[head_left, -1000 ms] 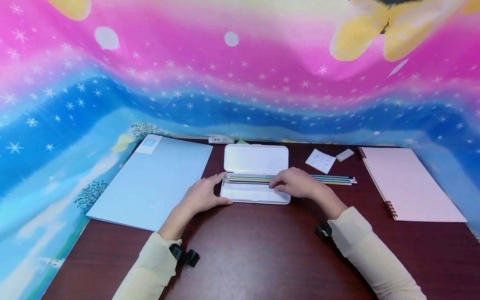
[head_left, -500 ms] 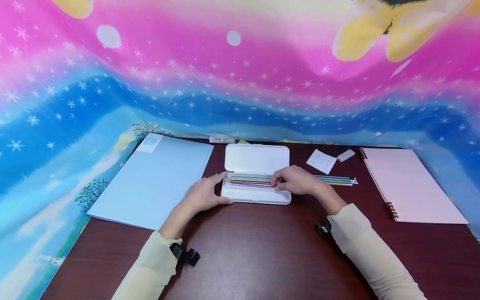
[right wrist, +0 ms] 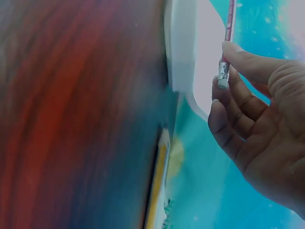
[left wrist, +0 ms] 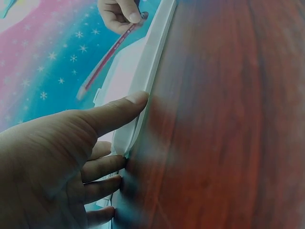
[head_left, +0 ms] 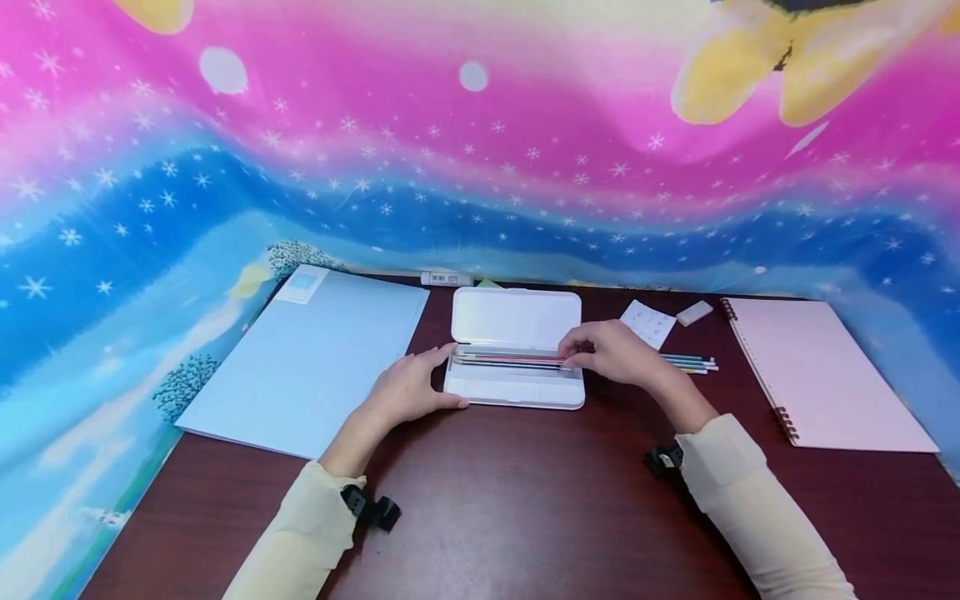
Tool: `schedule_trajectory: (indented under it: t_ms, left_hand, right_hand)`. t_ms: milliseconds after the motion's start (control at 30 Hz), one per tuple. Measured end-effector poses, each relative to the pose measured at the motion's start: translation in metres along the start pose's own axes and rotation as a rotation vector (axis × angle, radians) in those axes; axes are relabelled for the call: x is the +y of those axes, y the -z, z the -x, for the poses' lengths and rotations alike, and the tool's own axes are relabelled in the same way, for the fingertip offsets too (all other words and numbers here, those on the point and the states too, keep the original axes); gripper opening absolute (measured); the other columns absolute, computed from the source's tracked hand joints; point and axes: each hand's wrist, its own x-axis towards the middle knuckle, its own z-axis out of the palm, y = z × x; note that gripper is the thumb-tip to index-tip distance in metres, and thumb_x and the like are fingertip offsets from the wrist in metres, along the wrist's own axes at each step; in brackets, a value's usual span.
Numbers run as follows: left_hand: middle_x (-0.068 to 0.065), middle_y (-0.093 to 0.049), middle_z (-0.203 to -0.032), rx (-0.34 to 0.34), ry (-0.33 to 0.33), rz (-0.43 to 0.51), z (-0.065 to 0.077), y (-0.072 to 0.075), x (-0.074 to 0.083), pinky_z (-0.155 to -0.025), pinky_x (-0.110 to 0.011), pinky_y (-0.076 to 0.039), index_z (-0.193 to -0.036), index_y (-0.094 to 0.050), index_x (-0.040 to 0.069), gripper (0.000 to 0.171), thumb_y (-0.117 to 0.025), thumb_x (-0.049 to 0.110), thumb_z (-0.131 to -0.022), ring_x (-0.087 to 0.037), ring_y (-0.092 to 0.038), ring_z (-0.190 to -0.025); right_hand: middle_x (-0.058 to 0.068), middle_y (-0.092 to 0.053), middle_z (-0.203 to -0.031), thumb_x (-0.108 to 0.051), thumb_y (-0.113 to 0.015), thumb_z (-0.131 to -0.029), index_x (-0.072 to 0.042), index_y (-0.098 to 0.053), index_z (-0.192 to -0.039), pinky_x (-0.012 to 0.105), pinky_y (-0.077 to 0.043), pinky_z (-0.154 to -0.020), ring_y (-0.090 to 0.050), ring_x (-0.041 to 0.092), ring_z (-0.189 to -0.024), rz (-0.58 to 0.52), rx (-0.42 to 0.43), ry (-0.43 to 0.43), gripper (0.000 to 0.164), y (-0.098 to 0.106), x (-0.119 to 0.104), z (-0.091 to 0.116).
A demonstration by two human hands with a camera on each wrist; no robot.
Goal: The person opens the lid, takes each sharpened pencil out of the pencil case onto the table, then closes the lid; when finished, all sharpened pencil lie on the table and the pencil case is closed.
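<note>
Reading the pencil case as the clock's centre, twelve straight away from the person, I see the dark red-brown bench [head_left: 517, 508] filling six o'clock. Cream sleeves [head_left: 288, 533] come in from seven and five, a black device [head_left: 386, 513] strapped at each wrist.

At nine, the left hand [head_left: 405, 389] has its thumb on the case's near corner and its forefinger at the far corner, the fingers grasping that end. Toward three, the right hand [head_left: 615, 354] is grasping a red pencil [right wrist: 228, 33], thumb and fingertips pinching it near its pale rubber end, the shaft reaching over the case toward nine.

The white pencil case [head_left: 513, 390] lies open, its lid [head_left: 517, 317] back at twelve, a dark pencil [head_left: 510, 364] in its farther part. Past the right hand at three, several loose pencils [head_left: 686, 362] lie on the bench, partly hidden by the hand.

A pale blue folder [head_left: 315, 367] spreads at nine; a pink spiral notebook [head_left: 828, 375] sits well out at three. Farther off, around two, are a patterned paper square [head_left: 651, 323] and, just beside it, a white block [head_left: 694, 313]. A white tube [head_left: 446, 278] lies at eleven, against the snowflake-printed cloth [head_left: 480, 167].
</note>
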Motion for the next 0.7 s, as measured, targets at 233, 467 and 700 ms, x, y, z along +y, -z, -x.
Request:
schedule_trajectory:
  t_ms: [233,467,700]
  left_hand:
    - [-0.011,-0.049,-0.156,-0.001,-0.003,-0.005,-0.001,0.0,0.001,-0.115,-0.054,-0.041,-0.157,-0.04,0.017,0.097,-0.082,0.054,-0.079,-0.034,-0.051,-0.14]
    - [-0.012,-0.048,-0.156,-0.008,0.004,-0.003,-0.001,0.0,0.001,-0.117,-0.054,-0.039,-0.157,-0.04,0.017,0.096,-0.082,0.054,-0.079,-0.034,-0.049,-0.142]
    - [-0.015,-0.049,-0.156,-0.012,-0.003,-0.004,0.0,0.002,0.001,-0.119,-0.053,-0.037,-0.157,-0.04,0.016,0.096,-0.082,0.054,-0.079,-0.034,-0.048,-0.143]
  right_hand:
    - [-0.006,-0.076,-0.093,-0.015,-0.074,-0.092,-0.019,-0.078,-0.1,0.035,-0.048,-0.077,-0.058,0.015,-0.079,0.032,0.031,-0.04,0.01,0.012,0.008,0.012]
    - [-0.002,-0.077,-0.103,-0.012,-0.074,-0.093,-0.023,-0.08,-0.108,0.038,-0.052,-0.082,-0.061,0.016,-0.088,0.03,0.067,-0.06,0.019,0.025,0.02,0.029]
    - [-0.002,-0.075,-0.101,-0.012,-0.074,-0.092,-0.026,-0.081,-0.106,0.035,-0.05,-0.08,-0.06,0.016,-0.09,0.045,0.143,-0.051,0.021,0.039,0.034,0.049]
